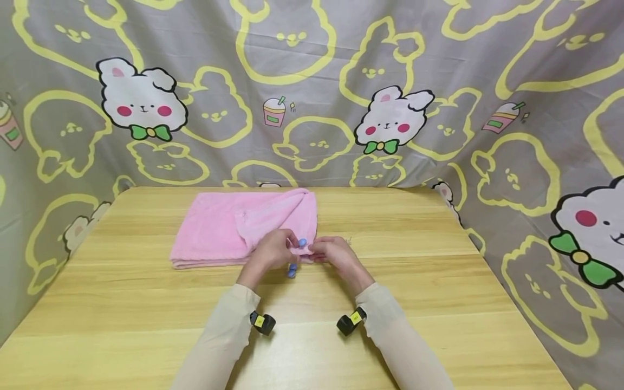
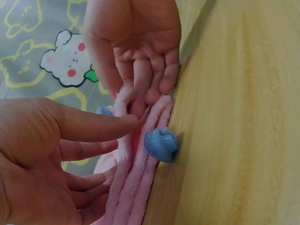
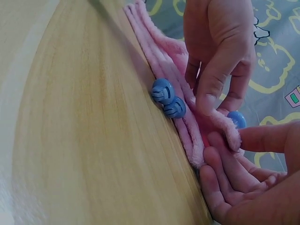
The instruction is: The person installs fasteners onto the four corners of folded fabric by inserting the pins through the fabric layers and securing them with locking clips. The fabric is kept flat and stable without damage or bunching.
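A folded pink towel (image 1: 209, 225) of soft plush lies on the table, its near right corner held between both hands. My left hand (image 1: 277, 249) pinches the top layer's edge with thumb and fingers. From the other side my right hand (image 1: 336, 253) grips the same layer near its corner, fingertips tucked under it. A round blue plastic piece (image 1: 302, 242) shows on the towel's upper face between the hands, partly hidden in the left wrist view. Two more blue knob-like pieces, slotted at one end (image 3: 163, 91), sit against the towel's front edge.
The wooden table (image 1: 414, 281) extends in front of the towel and to both sides. A grey curtain (image 1: 312, 97) with yellow outlines and white rabbits hangs behind and beside it. Black cameras (image 1: 263, 323) are strapped at both wrists.
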Demonstrator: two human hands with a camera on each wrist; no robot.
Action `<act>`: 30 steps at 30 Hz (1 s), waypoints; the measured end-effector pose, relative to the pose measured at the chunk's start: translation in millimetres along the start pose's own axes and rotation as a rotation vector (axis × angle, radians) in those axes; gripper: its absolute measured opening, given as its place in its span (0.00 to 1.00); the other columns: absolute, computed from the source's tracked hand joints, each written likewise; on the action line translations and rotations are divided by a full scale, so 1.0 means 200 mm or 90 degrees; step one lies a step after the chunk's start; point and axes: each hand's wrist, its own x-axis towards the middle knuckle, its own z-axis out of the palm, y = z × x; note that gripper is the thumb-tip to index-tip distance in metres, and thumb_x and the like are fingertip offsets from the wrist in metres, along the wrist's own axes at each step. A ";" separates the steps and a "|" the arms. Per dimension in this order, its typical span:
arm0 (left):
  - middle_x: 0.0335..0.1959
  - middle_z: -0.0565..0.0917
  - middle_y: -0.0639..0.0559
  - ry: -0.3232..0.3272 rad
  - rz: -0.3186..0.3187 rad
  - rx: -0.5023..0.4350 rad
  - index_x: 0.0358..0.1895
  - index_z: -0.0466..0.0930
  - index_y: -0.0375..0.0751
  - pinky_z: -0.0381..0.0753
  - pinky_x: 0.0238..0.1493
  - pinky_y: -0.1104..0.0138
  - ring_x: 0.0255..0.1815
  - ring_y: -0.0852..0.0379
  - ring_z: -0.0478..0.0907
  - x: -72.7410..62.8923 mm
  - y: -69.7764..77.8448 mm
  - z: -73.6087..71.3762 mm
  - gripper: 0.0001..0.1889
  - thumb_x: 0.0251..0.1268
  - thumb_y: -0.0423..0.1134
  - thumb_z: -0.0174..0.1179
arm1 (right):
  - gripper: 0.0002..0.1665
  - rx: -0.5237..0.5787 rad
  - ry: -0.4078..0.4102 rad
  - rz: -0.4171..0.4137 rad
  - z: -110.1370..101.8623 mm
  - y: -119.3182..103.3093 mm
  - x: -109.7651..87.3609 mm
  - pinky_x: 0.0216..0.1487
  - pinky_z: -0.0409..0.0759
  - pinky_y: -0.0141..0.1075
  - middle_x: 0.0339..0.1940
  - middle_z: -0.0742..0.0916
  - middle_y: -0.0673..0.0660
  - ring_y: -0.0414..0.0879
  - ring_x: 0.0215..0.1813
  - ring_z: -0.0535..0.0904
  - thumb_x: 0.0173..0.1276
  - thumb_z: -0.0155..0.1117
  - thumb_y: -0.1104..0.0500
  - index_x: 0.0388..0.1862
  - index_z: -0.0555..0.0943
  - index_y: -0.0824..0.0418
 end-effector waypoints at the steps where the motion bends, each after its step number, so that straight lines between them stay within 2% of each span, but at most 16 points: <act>1: 0.36 0.84 0.49 0.003 0.001 0.004 0.36 0.82 0.42 0.77 0.47 0.57 0.38 0.51 0.78 0.00 0.00 0.00 0.13 0.48 0.33 0.76 | 0.16 0.001 0.000 0.001 0.00 0.00 0.00 0.46 0.85 0.35 0.34 0.88 0.55 0.42 0.35 0.85 0.68 0.62 0.66 0.50 0.82 0.76; 8: 0.33 0.84 0.51 0.011 0.014 0.006 0.33 0.82 0.42 0.77 0.48 0.58 0.38 0.52 0.79 0.00 -0.01 0.01 0.10 0.50 0.31 0.74 | 0.17 -0.004 -0.001 -0.003 0.00 0.00 0.00 0.51 0.85 0.40 0.36 0.89 0.58 0.43 0.35 0.84 0.68 0.62 0.65 0.51 0.81 0.76; 12: 0.30 0.84 0.52 0.014 0.014 0.010 0.31 0.82 0.44 0.76 0.43 0.60 0.36 0.52 0.78 0.00 -0.01 0.01 0.08 0.52 0.33 0.73 | 0.17 -0.010 0.003 -0.001 0.00 0.00 0.00 0.53 0.84 0.42 0.37 0.89 0.59 0.43 0.35 0.84 0.68 0.63 0.65 0.51 0.81 0.76; 16: 0.29 0.85 0.52 0.020 0.016 0.002 0.30 0.84 0.45 0.75 0.40 0.61 0.34 0.53 0.78 -0.01 -0.01 0.00 0.04 0.55 0.33 0.70 | 0.16 -0.011 0.001 -0.001 -0.01 0.00 0.00 0.51 0.85 0.40 0.36 0.89 0.58 0.43 0.35 0.84 0.69 0.62 0.65 0.51 0.81 0.76; 23: 0.30 0.88 0.50 0.059 0.030 -0.002 0.31 0.87 0.42 0.78 0.41 0.58 0.34 0.51 0.81 -0.01 -0.02 -0.02 0.01 0.56 0.33 0.70 | 0.16 -0.004 -0.020 -0.002 -0.01 -0.01 -0.01 0.49 0.84 0.37 0.39 0.90 0.60 0.43 0.36 0.84 0.72 0.59 0.64 0.52 0.81 0.75; 30: 0.33 0.90 0.47 0.117 0.035 -0.024 0.35 0.89 0.41 0.80 0.47 0.54 0.38 0.49 0.84 -0.02 -0.03 -0.07 0.03 0.59 0.34 0.70 | 0.17 0.006 -0.033 -0.003 -0.01 0.00 0.00 0.48 0.84 0.36 0.39 0.90 0.61 0.42 0.37 0.85 0.74 0.57 0.63 0.53 0.81 0.76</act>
